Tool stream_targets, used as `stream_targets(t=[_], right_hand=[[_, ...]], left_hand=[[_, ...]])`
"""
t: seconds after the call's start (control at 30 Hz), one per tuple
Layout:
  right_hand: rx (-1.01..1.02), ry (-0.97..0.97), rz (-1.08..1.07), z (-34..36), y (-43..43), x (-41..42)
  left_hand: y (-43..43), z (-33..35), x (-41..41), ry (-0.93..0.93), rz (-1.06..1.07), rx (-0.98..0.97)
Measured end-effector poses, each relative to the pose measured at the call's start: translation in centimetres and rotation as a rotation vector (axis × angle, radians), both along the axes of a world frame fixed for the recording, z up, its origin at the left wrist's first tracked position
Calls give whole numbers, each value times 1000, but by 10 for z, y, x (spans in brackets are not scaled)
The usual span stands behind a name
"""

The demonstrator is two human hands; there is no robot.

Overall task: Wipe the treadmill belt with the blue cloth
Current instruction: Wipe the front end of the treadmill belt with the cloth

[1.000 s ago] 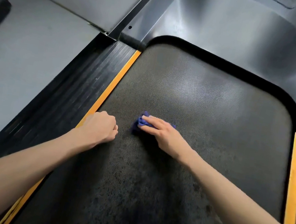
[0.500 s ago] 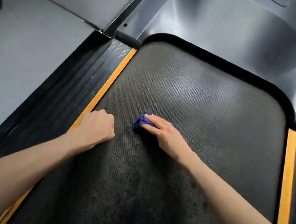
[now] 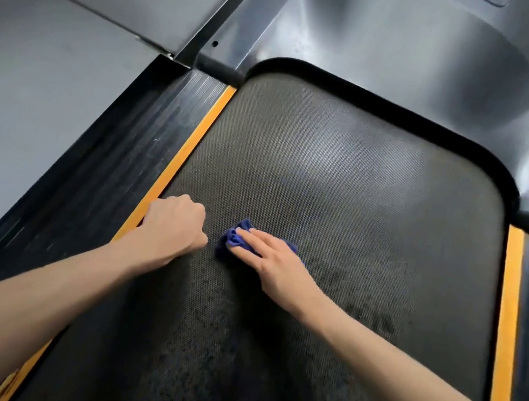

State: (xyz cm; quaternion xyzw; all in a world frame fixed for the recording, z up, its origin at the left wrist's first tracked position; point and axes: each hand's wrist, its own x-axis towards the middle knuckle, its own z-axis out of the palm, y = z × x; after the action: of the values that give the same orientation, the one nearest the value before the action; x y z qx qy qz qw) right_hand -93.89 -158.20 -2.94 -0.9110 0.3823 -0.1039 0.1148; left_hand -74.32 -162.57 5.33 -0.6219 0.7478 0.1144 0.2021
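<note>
The dark textured treadmill belt [image 3: 345, 185] fills the middle of the view. A small bunched blue cloth [image 3: 231, 238] lies on its left half. My right hand [image 3: 275, 266] presses flat on the cloth with straight fingers, covering most of it. My left hand [image 3: 176, 226] is a closed fist resting on the belt by the left yellow stripe, just left of the cloth, holding nothing.
Yellow stripes [image 3: 183, 159] and ribbed black side rails [image 3: 106, 161] border the belt on both sides. The grey motor cover [image 3: 402, 45] curves around the belt's far end. Grey floor [image 3: 24, 86] lies to the left.
The right hand and cloth have stayed at much the same spot on the belt. My left fist stays beside the yellow stripe. The view has shifted slightly.
</note>
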Motion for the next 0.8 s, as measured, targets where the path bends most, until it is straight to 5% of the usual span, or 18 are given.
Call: stream_targets(t=[0.07, 0.2, 0.3, 0.5, 0.6, 0.8], right_hand=[[-32, 61, -11, 2, -25, -9], [-21, 56, -481, 15, -100, -21], [88, 38, -631, 25, -114, -12], [-4, -1, -267, -2, -15, 32], [-72, 12, -259, -3, -30, 1], [28, -80, -974, 1, -61, -141]], left_hand=[[1, 0, 0, -7, 3, 8], [2, -1, 4, 14, 23, 12], [1, 0, 6, 3, 48, 26], [-3, 4, -6, -56, -22, 1], [-4, 6, -9, -55, -97, -71], [-9, -11, -32, 96, -351, -140]])
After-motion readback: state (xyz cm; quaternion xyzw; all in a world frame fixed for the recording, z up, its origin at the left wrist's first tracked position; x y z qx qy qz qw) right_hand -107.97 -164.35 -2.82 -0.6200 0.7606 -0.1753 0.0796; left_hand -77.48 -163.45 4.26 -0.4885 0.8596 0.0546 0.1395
